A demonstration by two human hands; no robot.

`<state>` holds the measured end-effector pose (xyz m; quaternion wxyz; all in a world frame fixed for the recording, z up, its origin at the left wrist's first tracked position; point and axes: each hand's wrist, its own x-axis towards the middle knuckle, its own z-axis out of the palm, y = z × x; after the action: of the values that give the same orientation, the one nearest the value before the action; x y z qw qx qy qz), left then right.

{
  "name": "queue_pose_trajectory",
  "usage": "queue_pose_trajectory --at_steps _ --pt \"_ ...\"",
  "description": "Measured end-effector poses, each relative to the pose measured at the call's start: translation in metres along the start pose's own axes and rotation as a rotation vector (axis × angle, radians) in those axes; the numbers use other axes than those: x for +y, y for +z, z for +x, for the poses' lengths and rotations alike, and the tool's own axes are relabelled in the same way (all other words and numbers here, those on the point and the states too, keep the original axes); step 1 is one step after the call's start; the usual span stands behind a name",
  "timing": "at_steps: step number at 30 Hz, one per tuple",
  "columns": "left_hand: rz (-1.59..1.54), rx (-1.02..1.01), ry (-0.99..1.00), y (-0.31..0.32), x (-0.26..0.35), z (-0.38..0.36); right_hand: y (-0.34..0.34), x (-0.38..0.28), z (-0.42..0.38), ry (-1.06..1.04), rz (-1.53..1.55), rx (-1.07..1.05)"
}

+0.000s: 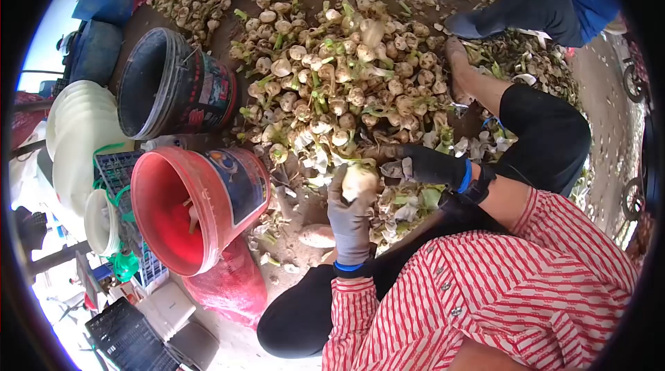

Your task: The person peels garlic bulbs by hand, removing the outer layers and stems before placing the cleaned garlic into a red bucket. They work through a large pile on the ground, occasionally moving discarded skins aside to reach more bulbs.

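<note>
My left hand (349,227), in a grey glove with a blue wristband, is closed around a pale round bulb (360,182) that looks like garlic or onion. Close by on the right, my right hand (435,167) wears a darker glove with a blue band. Its fingers are curled toward the bulb, and what they grip is too small and blurred to name. Just beyond both hands rises a large heap of bulbs (339,101) with green stalk stubs. Leafy trimmings (409,206) and pale peelings lie below and beside my right hand.
To the left, a red bucket (173,208) lies tilted with a stalked bulb inside. Behind it is a black bucket (149,83). A red mesh sack (228,284) sits under the red bucket. Another person's leg (526,11) is at upper right. Crates (128,336) stand at lower left.
</note>
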<state>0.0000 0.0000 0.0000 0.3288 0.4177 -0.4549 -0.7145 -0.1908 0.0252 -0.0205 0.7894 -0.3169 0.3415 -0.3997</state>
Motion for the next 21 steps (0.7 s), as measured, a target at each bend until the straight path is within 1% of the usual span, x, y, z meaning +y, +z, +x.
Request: queue_pose_trajectory --at_steps 2,3,5,6,7,9,10,12,13,15,19,21 --pt "-0.389 0.091 -0.084 0.000 0.001 0.001 0.020 -0.014 -0.001 -0.162 0.198 0.120" --pt "-0.422 0.083 -0.085 0.012 -0.001 0.006 0.015 -0.015 -0.006 -0.146 0.173 0.136" --pt "-0.522 0.145 -0.239 0.012 0.010 0.001 0.025 -0.001 0.002 -0.245 -0.485 0.358" --pt "-0.506 0.140 -0.287 0.013 0.005 -0.001 0.024 0.000 0.003 -0.342 -0.709 0.446" --pt "-0.502 0.142 -0.288 0.010 0.004 -0.002 0.028 -0.001 0.005 -0.344 -0.704 0.445" --pt "-0.512 0.214 -0.327 0.008 0.000 -0.001 0.034 -0.006 0.005 -0.404 -1.039 0.535" --pt "-0.514 0.215 -0.331 0.010 0.001 -0.002 0.038 -0.011 0.004 -0.400 -1.039 0.536" --pt "-0.439 0.316 -0.253 0.017 0.004 0.000 0.044 -0.019 0.005 -0.284 -1.206 0.535" --pt "-0.439 0.316 -0.253 0.019 0.004 0.000 0.042 -0.014 0.007 -0.283 -1.206 0.536" --pt "-0.229 0.443 -0.143 0.024 0.003 -0.001 0.036 -0.004 0.012 -0.346 -1.328 0.477" --pt "-0.287 0.489 -0.141 0.029 0.002 -0.004 0.045 0.003 0.013 -0.310 -1.327 0.498" --pt "-0.263 0.518 -0.097 0.028 -0.004 -0.005 0.046 0.007 0.016 -0.329 -1.373 0.522"
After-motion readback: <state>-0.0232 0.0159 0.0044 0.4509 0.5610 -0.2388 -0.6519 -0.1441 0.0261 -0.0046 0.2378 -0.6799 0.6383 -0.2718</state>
